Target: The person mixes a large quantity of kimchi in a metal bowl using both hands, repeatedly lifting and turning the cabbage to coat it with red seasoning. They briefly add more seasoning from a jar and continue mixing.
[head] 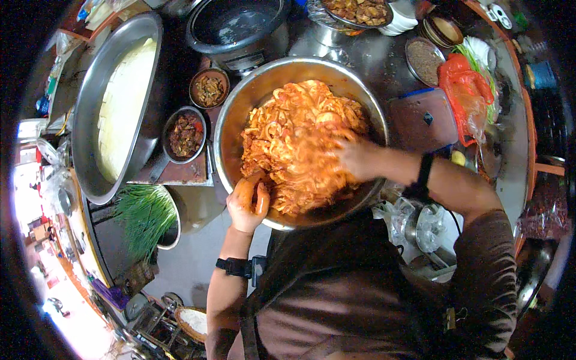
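Note:
A large stainless steel basin (222,130) sits before me, filled with sliced raw meat (297,148) coated in orange-red seasoning. My right hand (357,157) reaches in from the right, blurred, with its spread fingers on the meat. At the basin's near left rim is my left hand (247,202). Its fingers curl over the edge and are smeared with the same orange sauce; their tips are partly hidden. Both wrists wear black straps.
To the left stand a big metal basin (150,112) of pale liquid, a small pan (184,135), a bowl of dried spices (209,87) and green scallions (146,216). Behind is a black-rimmed pot (238,27). A lidded plastic box (423,117) and red bag (463,85) lie right.

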Demonstrator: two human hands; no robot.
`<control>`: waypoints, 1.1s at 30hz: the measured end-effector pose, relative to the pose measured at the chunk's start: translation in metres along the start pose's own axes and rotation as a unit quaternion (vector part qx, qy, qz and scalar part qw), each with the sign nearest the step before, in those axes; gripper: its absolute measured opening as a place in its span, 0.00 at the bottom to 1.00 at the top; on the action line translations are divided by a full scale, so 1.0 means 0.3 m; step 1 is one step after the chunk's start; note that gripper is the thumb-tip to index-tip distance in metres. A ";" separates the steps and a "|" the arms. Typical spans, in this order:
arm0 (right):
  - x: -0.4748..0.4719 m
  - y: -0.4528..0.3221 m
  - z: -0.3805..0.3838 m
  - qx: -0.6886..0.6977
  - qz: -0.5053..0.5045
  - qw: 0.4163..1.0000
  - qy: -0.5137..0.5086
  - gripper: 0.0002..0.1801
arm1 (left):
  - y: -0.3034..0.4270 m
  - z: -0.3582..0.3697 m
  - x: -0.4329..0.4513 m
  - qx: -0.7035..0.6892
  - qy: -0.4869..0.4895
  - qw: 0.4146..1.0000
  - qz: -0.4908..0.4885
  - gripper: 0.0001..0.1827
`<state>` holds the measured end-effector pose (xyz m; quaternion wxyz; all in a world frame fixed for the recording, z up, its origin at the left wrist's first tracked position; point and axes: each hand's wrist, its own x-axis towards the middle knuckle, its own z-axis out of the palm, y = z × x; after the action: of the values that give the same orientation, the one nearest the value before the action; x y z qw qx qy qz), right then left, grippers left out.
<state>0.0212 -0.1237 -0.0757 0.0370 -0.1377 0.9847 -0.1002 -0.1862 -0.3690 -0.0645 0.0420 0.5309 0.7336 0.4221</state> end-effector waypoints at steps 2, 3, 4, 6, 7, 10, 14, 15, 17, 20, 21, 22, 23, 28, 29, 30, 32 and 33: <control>0.091 0.137 0.025 -0.024 0.038 0.998 -0.050 0.34 | 0.003 0.000 0.009 0.006 -0.009 1.000 0.009 0.11; 0.142 0.209 0.058 -0.039 0.055 0.997 -0.046 0.35 | 0.008 -0.003 0.012 0.012 -0.015 1.000 0.005 0.11; 0.186 0.244 -0.013 -0.033 0.074 0.994 -0.074 0.36 | 0.010 -0.003 0.015 0.014 -0.017 1.000 -0.001 0.11; 0.234 0.310 -0.138 0.009 0.139 0.980 -0.141 0.39 | 0.025 -0.011 0.033 0.014 -0.023 1.000 -0.006 0.11; 0.250 0.349 -0.154 0.044 0.180 0.966 -0.182 0.41 | 0.032 -0.015 0.034 0.018 -0.030 0.999 -0.029 0.12; 0.209 0.388 -0.144 0.155 0.183 0.961 -0.136 0.44 | 0.049 -0.021 0.027 0.052 -0.029 0.994 -0.093 0.18; 0.066 0.329 -0.136 0.517 0.342 0.784 -0.030 0.44 | 0.194 -0.053 0.061 -0.291 -0.011 0.859 -0.420 0.32; 0.059 0.305 -0.163 0.579 0.382 0.719 -0.038 0.43 | 0.224 -0.070 0.077 -0.469 -0.015 0.708 -0.529 0.35; 0.078 0.264 -0.230 0.660 0.456 0.592 -0.081 0.40 | 0.190 -0.063 0.085 -0.578 -0.088 0.572 -0.576 0.34; 0.031 0.297 0.050 0.765 0.383 0.517 -0.040 0.34 | 0.166 0.020 0.141 -0.546 -0.090 0.506 -0.661 0.30; 0.013 0.305 0.167 0.800 0.327 0.503 -0.002 0.32 | 0.144 0.048 0.165 -0.569 -0.096 0.492 -0.652 0.30; 0.120 0.226 -0.030 0.737 0.463 0.480 -0.109 0.30 | 0.126 0.073 0.174 -0.593 -0.096 0.476 -0.643 0.30; 0.123 0.194 0.003 0.759 0.438 0.472 -0.094 0.28 | 0.108 0.097 0.174 -0.616 -0.096 0.460 -0.633 0.29; 0.226 0.042 0.046 0.900 0.344 0.249 -0.095 0.23 | 0.033 0.122 0.188 -0.632 -0.126 0.460 -0.610 0.27; 0.232 0.001 0.030 0.900 0.338 0.274 -0.027 0.23 | 0.013 0.117 0.173 -0.637 -0.127 0.469 -0.599 0.27; 0.233 -0.005 0.027 0.900 0.335 0.278 -0.013 0.23 | 0.007 0.105 0.176 -0.641 -0.130 0.479 -0.585 0.27; 0.213 -0.022 0.001 0.890 0.331 0.313 0.025 0.24 | 0.021 0.074 0.179 -0.631 -0.107 0.491 -0.591 0.25; 0.195 -0.024 -0.038 0.877 0.329 0.347 0.047 0.25 | 0.030 0.045 0.192 -0.646 -0.119 0.495 -0.569 0.24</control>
<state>-0.0343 -0.1446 -0.0658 0.1198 0.3130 0.3003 -0.8930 -0.1975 -0.3137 -0.0449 0.6915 -0.1316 0.3873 0.5954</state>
